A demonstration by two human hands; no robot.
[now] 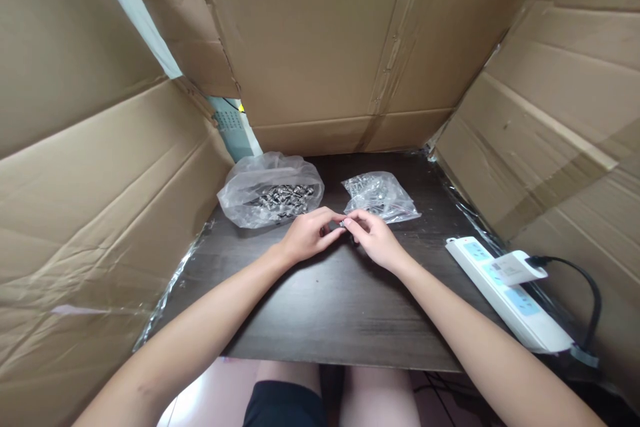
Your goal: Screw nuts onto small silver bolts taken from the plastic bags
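Observation:
My left hand (309,233) and my right hand (374,235) meet at the middle of a dark wooden table (320,307). Both are closed in a pinch on one small metal part (343,223) held between their fingertips. It is too small to name. Behind my left hand lies an open clear plastic bag (270,188) holding several small metal parts. Behind my right hand lies a smaller clear bag (380,195), also with small parts inside.
Cardboard walls (100,180) enclose the table on the left, back and right. A white power strip (505,293) with a black cable (585,280) lies at the table's right edge. My knees show below the front edge.

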